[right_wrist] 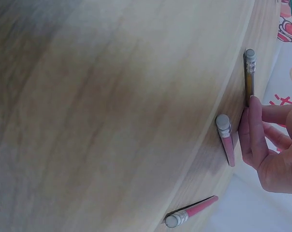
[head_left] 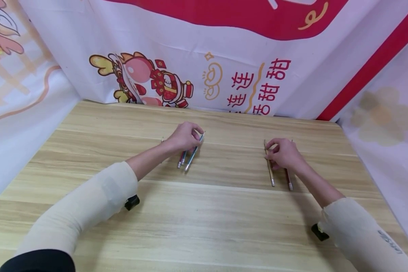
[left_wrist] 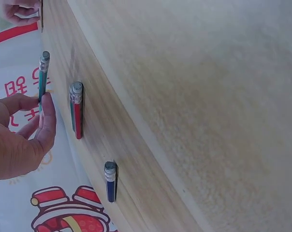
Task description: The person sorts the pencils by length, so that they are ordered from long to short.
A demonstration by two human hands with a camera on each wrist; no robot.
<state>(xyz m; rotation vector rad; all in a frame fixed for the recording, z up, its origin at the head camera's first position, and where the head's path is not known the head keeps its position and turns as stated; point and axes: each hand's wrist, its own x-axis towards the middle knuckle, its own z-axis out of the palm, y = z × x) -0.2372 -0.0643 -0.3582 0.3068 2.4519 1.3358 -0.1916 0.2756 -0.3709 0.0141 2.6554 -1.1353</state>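
Observation:
My left hand (head_left: 186,136) pinches a teal pencil (head_left: 192,158) between thumb and fingers, its eraser end pointing back toward me. Just left of it on the wooden table lie a red pencil (left_wrist: 78,118) and another teal pencil (left_wrist: 72,113), side by side. A dark blue pencil (left_wrist: 110,187) lies farther left, mostly hidden by my wrist in the head view. On the right, my right hand (head_left: 284,153) pinches a gold pencil (head_left: 270,173) near its middle. Close by that hand is a red pencil (right_wrist: 227,145); a second red pencil (right_wrist: 201,207) lies slanted beyond it.
The wooden table (head_left: 204,219) spans the space under both arms. A white cloth (head_left: 176,41) with red print and cartoon figures hangs at its back edge, and further cloths hang along both sides. Dark devices (head_left: 320,232) sit beneath the cream sleeves.

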